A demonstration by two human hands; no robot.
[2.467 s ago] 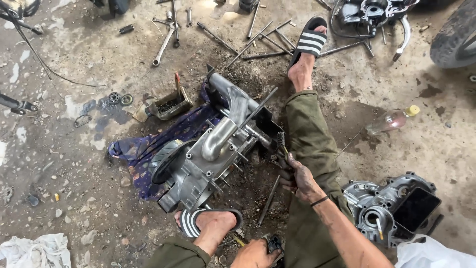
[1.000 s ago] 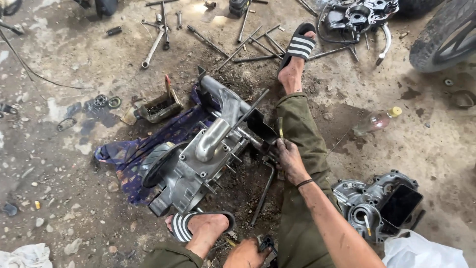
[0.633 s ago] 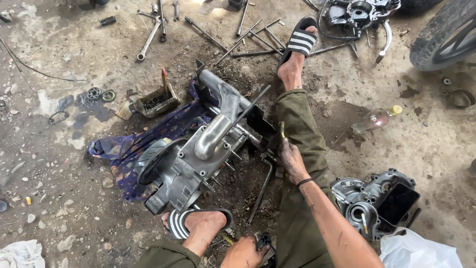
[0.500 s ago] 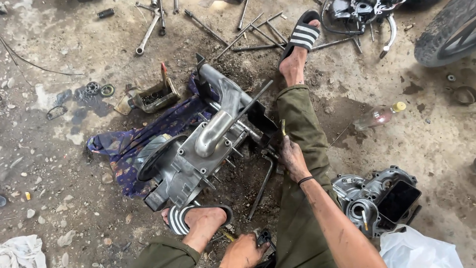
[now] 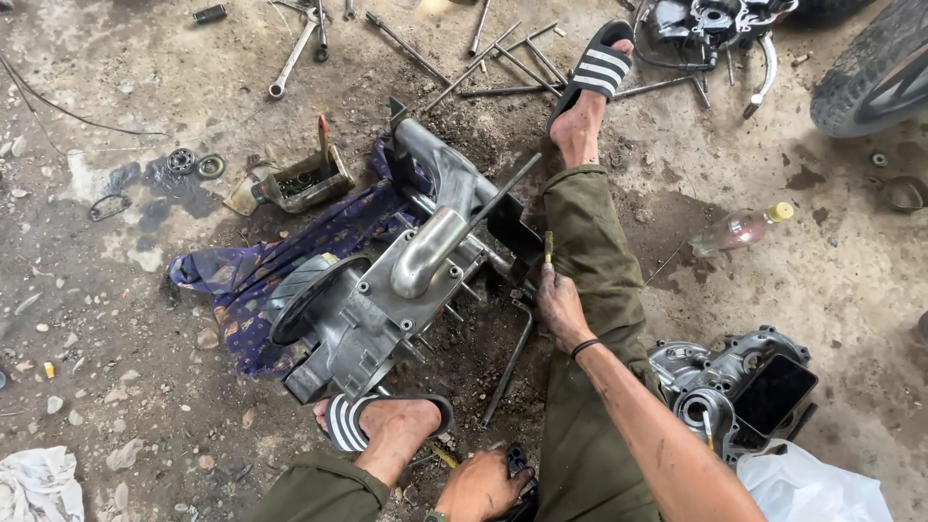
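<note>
The right hand point(image 5: 559, 307), which a moment ago lay low by the leg, has come up gripping a yellow-handled screwdriver point(image 5: 547, 246) beside the engine casing point(image 5: 387, 290) on the purple cloth point(image 5: 251, 280), while the left hand point(image 5: 480, 486) clutches a dark tool point(image 5: 517, 462) near the sandal.

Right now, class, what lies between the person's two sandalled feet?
In the head view, the grey engine casing lies between the left foot and right foot, partly on a blue cloth.
</note>
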